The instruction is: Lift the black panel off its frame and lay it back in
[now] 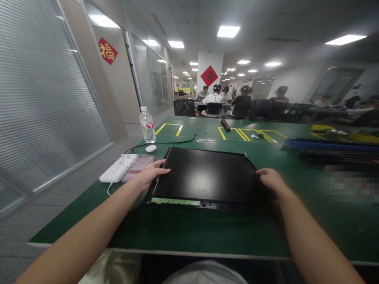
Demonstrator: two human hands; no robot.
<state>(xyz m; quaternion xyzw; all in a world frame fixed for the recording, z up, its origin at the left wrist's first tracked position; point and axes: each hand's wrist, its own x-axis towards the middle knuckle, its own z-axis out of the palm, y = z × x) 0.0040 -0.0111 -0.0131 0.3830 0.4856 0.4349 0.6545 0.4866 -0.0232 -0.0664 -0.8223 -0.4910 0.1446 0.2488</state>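
- Black screen [204, 169] is lying on or just above the green table [207, 232].
- Left hand [151, 173] is pinching its nine-o'clock edge, right hand [271, 180] its three-o'clock edge, apparently balancing it.

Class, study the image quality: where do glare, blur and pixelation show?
In the head view, pale glare sits mid-surface on the black panel; in the head view, the ceiling lights look washed-out white; in the head view, the blue strip is smeared, and pixelation covers part of the white device.
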